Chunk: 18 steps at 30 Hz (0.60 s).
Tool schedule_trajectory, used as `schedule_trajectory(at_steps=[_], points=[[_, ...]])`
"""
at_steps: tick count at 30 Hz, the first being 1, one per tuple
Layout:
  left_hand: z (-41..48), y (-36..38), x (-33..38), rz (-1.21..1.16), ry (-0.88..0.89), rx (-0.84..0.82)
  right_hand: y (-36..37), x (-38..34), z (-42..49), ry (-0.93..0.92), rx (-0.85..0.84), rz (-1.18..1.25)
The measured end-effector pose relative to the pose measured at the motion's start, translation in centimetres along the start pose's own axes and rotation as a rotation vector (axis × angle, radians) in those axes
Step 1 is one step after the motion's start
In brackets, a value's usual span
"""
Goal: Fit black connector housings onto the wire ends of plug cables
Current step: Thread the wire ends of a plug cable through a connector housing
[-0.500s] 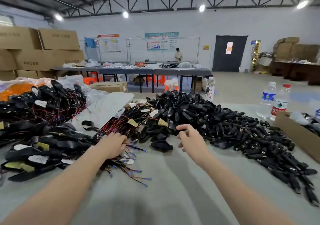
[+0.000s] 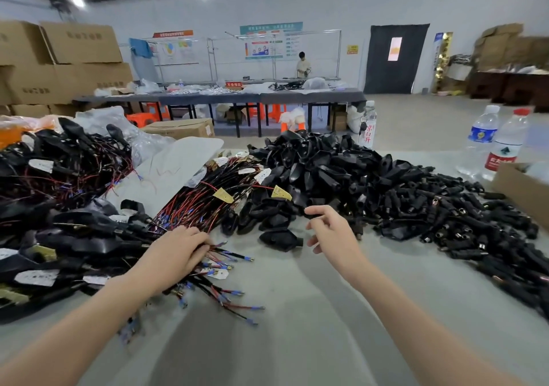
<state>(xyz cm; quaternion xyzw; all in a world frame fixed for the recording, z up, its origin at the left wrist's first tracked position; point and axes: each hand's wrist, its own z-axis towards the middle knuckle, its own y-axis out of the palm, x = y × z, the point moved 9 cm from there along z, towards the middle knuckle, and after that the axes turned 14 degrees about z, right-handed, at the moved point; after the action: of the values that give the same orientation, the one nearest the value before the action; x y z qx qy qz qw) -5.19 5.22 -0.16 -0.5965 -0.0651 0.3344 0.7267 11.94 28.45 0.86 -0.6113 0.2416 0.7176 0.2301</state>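
With left hand (image 2: 175, 252) fingers curled on wires (image 2: 205, 204), right hand (image 2: 329, 232), fingers apart, should pinch the nearest housing (image 2: 279, 239) squarely.

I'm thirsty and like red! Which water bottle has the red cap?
The rightmost bottle, red-labelled, beside the cardboard box. The blue-labelled bottle next to it and the third bottle behind the black pile have pale caps.

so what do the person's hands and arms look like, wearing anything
The left hand and right hand are bare: no gloves, rings, watch or bands visible. Both forearms are bare too, no sleeve within the frame.
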Motion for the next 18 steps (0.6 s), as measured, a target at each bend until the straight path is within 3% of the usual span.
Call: schedule_trajectory(at_steps=[3, 5, 8, 10, 12, 18], points=[[1.3, -1.4, 0.3, -0.078, -0.131, 0.106, 0.9, 1.2, -0.1, 0.04, -0.01, 0.011], [1.9, -2.0, -3.1, 0.019, -0.424, 0.134, 1.1, 1.7, -0.2, 0.047, -0.033, -0.014], [1.1, 0.3, -8.1, 0.231, -0.71, -0.246, 0.9, 1.9, -0.1, 0.042, -0.046, -0.035], [0.5, 2.1, -9.6, 0.263, -0.738, -0.464, 0.8, 1.8, 0.2, 0.031, -0.053, -0.048], [0.6, 3.0, -10.1, 0.276, -0.729, -0.502, 0.8, 1.6, 0.5, 0.015, -0.051, -0.056], [3.4, 0.9, -7.7, 0.229, -0.614, -0.157, 1.0, 1.7, 1.2, 0.012, -0.059, -0.064]])
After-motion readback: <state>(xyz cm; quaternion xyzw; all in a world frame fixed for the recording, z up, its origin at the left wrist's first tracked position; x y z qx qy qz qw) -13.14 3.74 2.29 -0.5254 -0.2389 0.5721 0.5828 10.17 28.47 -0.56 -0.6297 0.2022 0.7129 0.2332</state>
